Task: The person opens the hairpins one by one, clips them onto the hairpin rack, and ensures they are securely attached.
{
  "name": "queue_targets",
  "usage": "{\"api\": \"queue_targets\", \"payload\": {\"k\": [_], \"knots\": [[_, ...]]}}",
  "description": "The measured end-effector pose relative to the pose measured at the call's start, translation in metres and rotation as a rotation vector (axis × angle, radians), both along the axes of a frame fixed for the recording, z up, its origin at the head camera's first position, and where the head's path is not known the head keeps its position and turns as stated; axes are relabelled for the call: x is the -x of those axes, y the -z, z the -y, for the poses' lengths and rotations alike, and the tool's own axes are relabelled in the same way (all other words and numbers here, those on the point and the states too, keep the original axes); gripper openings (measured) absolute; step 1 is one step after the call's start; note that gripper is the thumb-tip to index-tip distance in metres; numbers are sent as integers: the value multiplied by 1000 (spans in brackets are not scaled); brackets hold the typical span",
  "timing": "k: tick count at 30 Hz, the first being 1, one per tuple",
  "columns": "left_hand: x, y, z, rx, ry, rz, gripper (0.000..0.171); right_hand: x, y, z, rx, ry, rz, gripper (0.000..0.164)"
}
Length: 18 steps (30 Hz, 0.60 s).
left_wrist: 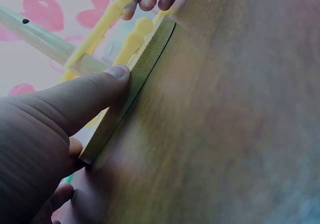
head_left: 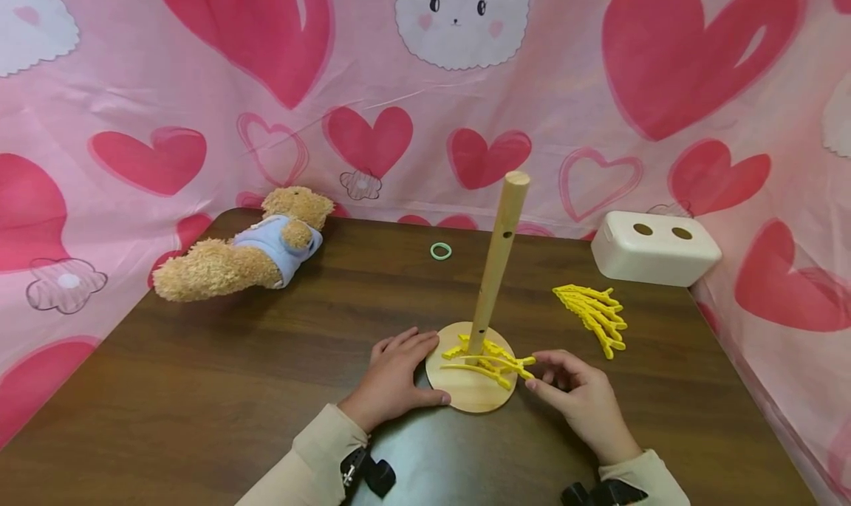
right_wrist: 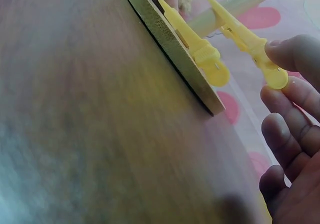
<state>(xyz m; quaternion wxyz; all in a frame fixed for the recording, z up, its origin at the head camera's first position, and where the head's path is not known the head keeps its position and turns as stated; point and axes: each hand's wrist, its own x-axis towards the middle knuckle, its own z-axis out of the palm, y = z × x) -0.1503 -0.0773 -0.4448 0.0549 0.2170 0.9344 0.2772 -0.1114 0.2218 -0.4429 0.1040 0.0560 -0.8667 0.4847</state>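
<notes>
A wooden stand has a round base (head_left: 473, 401) and an upright post (head_left: 495, 266) with small dark holes in it. My left hand (head_left: 397, 380) holds the base at its left edge, the thumb at the front rim and the fingers spread along the far side. Between thumb and index finger my right hand (head_left: 580, 397) pinches the forked end of a yellow plastic branch piece (right_wrist: 250, 41), whose thin end reaches over the base by the post. Beneath it, another yellow branch piece (right_wrist: 200, 51) lies on the base, and more yellow parts surround the post's foot.
Several yellow branch pieces (head_left: 592, 310) lie fanned in a pile to the right. A white box (head_left: 654, 251) with two round holes stands at the back right. Behind the post lies a green ring (head_left: 441, 251). A teddy bear (head_left: 266, 251) in blue lies at the back left.
</notes>
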Motion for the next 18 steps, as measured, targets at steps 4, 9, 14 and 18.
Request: {"api": "queue_targets", "payload": {"k": [4, 9, 14, 18], "knots": [[-1, -1, 1, -10, 0, 4, 92, 1, 1, 0, -7, 1, 12, 29], [-1, -2, 2, -16, 4, -2, 92, 4, 2, 1, -25, 1, 27, 29], [-1, -2, 2, -11, 15, -9, 92, 5, 1, 6, 3, -25, 43, 29], [-2, -2, 1, -8, 22, -18, 92, 5, 1, 13, 30, -45, 36, 29]]}}
